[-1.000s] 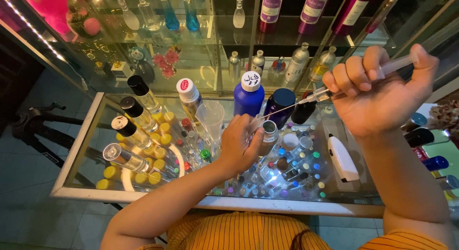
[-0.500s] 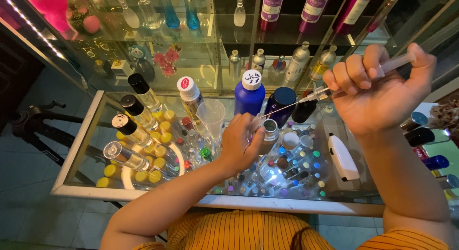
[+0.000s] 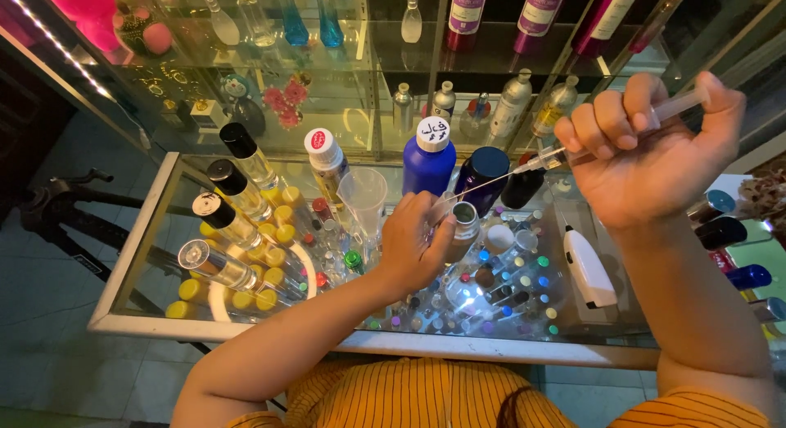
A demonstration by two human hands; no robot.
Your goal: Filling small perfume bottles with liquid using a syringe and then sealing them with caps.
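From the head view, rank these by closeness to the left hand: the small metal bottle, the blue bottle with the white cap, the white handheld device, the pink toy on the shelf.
1. Small metal bottle, held in the left hand.
2. Blue bottle, just behind it.
3. White handheld device, off to the right on the glass.
4. Pink toy, far top-left shelf.

A blue bottle with a white cap (image 3: pixel 429 156) stands on the glass table (image 3: pixel 131 264), just beside a dark blue bottle (image 3: pixel 481 176). A clear plastic cup (image 3: pixel 363 199) stands to its left. Yellow-capped vials (image 3: pixel 270 240) cluster near black-capped bottles (image 3: pixel 225 219). A white handheld device (image 3: pixel 589 268) lies to the right.
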